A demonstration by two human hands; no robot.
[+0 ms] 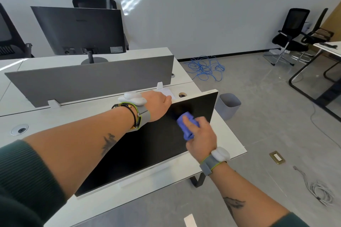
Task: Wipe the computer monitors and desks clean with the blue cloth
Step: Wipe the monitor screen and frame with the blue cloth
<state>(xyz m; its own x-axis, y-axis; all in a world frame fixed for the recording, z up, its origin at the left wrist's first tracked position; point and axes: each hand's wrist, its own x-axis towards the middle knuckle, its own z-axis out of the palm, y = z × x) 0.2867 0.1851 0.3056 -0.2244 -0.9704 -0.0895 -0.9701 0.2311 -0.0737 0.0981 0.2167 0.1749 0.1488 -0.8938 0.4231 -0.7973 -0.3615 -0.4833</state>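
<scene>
Head view: right hand (201, 138) clutching bunched blue cloth (186, 125) against black monitor screen (147, 145); left hand (158, 105) gripping its top edge. Best wiped in overlapping passes.

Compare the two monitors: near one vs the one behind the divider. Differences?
The near monitor shows its black screen to the camera; the far monitor shows its grey back and ports. The near monitor has a white bezel; the far monitor's shell is dark grey. The near monitor is being handled, the left hand on its top edge and the right hand pressing the blue cloth to its screen; the far monitor is untouched. Both stand on white desks.
</scene>
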